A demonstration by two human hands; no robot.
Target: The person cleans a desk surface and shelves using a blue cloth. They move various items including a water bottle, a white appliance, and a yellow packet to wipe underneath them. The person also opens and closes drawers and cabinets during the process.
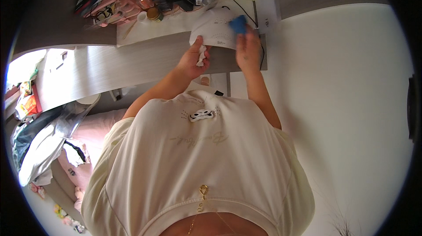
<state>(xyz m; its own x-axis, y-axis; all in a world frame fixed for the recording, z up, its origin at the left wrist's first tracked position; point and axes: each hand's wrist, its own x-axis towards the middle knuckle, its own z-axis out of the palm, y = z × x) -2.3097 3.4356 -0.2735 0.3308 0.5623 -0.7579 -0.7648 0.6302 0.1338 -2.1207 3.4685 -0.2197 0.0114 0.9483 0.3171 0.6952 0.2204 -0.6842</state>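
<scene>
A white domed nail lamp (211, 25) with rows of small holes and printed marks sits at the edge of the desk. My left hand (194, 58) has its thumb against the lamp's near left edge. A crumpled white tissue (201, 56) is held in that same hand, under the thumb. Over the lamp's right side, my right hand (249, 49) grips a blue cloth (238, 24). Motion blurs this hand and the cloth, and I cannot tell whether the cloth touches the lamp.
Behind the lamp runs a black cable (242, 7). A pink organizer (123, 2), an amber jar (154, 14) and several boxes stand at the back left. A white wall (343, 81) rises on the right. To the left lies a bed with pink bedding (99, 125).
</scene>
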